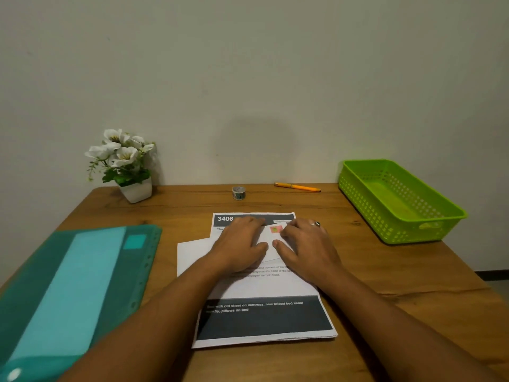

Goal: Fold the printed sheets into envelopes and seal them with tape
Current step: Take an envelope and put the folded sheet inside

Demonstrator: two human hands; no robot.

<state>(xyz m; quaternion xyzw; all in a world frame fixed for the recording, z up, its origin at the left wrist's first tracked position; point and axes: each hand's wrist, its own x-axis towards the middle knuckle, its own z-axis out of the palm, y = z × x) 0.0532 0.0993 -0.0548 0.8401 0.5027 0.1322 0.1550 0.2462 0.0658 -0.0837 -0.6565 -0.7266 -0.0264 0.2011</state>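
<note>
A stack of printed sheets (pixel 264 318) with dark header and footer bands lies in the middle of the wooden table (pixel 385 285). On top of it sits a small folded white envelope (pixel 268 238) with a piece of patterned tape (pixel 276 229) on it. My left hand (pixel 239 244) presses flat on the envelope's left part. My right hand (pixel 304 244), with a ring on one finger, presses down on its right part, fingertips by the tape. A small roll of patterned tape (pixel 238 193) stands at the back of the table.
A green plastic basket (pixel 429 213) stands at the back right. An orange pen (pixel 297 187) lies by the wall. A potted white flower (pixel 125 164) is at the back left. A teal plastic folder (pixel 68 293) covers the left side.
</note>
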